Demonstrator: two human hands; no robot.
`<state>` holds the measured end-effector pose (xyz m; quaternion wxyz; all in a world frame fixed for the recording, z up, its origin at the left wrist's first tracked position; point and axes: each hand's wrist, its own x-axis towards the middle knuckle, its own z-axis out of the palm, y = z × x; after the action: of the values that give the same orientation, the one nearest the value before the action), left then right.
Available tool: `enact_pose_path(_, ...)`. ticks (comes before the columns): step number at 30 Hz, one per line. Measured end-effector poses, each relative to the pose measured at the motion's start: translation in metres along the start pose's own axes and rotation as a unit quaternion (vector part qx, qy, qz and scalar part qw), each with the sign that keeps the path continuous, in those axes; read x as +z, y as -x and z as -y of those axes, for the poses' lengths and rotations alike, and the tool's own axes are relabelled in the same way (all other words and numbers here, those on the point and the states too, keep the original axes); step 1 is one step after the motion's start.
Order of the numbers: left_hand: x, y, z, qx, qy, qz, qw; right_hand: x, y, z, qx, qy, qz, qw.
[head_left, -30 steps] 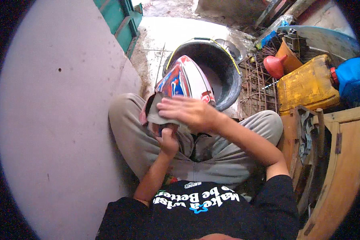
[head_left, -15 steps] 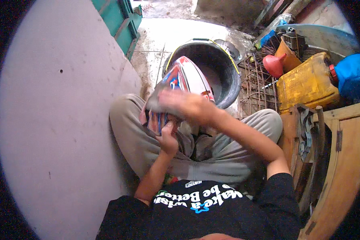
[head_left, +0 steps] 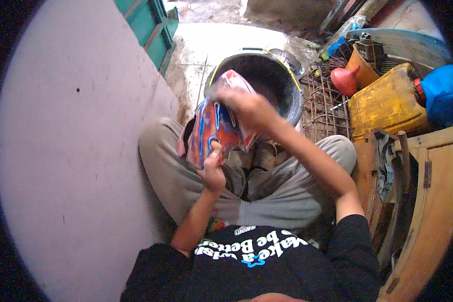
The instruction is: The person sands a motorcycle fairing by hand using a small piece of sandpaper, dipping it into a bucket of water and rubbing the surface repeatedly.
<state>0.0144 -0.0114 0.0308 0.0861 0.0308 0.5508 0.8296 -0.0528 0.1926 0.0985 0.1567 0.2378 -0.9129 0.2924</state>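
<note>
The left hand (head_left: pixel 213 172) grips the near edge of a painted shell (head_left: pixel 224 133), which extends ahead of that grip toward the bucket (head_left: pixel 294 106). The right hand (head_left: pixel 249 108) blurs over its far part; I cannot tell if it holds anything. Probably light, stiff, smooth; best held by its rim.

- The head view looks from overhead, through the left lens of a head-worn fisheye pair.
- It faces steeply down and somewhat forward; the black shirt (head_left: pixel 236 272), at six o'clock, is nearest the camera.
- The left hand (head_left: pixel 213 173) and right hand (head_left: pixel 249 110) lie near, about the dial's centre.
- Coverage runs wide, from the pale panel (head_left: pixel 75 151) at nine o'clock to the wooden frame (head_left: pixel 440 186) past three; the bucket (head_left: pixel 290 108), toward one, is farther.
</note>
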Motion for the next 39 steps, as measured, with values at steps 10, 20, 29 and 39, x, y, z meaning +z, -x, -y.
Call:
enact_pose_path(10, 0.03, 0.007, -0.006, -0.021, 0.085, -0.12, 0.989, 0.02, 0.016, 0.031, -0.165, -0.017, -0.038, 0.985)
enact_pose_path(20, 0.042, 0.003, -0.016, 0.076, 0.131, -0.223, 0.963, 0.01, 0.024, 0.039, -0.197, -0.077, -0.009, 0.977)
enact_pose_path(29, 0.005, 0.001, 0.007, 0.104, -0.11, -0.079, 0.985, 0.01, 0.024, 0.032, -0.156, -0.026, -0.004, 0.987)
enact_pose_path(39, 0.003, 0.003, 0.018, 0.087, -0.128, -0.089, 0.984, -0.01, 0.005, 0.011, 0.055, 0.004, 0.084, 0.995)
